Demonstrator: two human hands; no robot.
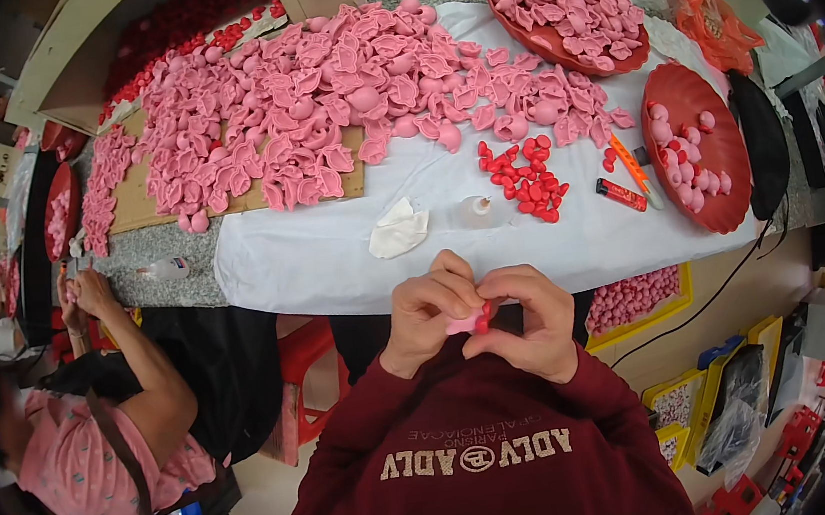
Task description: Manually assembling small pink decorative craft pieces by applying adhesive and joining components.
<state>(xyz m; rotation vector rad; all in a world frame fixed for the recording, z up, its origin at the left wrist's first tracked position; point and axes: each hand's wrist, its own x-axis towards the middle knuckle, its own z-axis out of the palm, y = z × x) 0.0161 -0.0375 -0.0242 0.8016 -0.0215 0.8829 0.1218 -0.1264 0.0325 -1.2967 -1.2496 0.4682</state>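
between both hands, pink piece (462,324) with red bit (483,322)

Two red round trays (698,152) sit at the upper right of the frame, one heaped with pink pieces, the other holding about a dozen. A third red tray (61,209) stands at the left edge. Two small clear bottles (476,211) lie on the white cloth (332,256) and grey counter. One crumpled white tissue (399,229) lies at centre. The loose pink pieces (335,95) and small red pieces (525,180) are too many to count.
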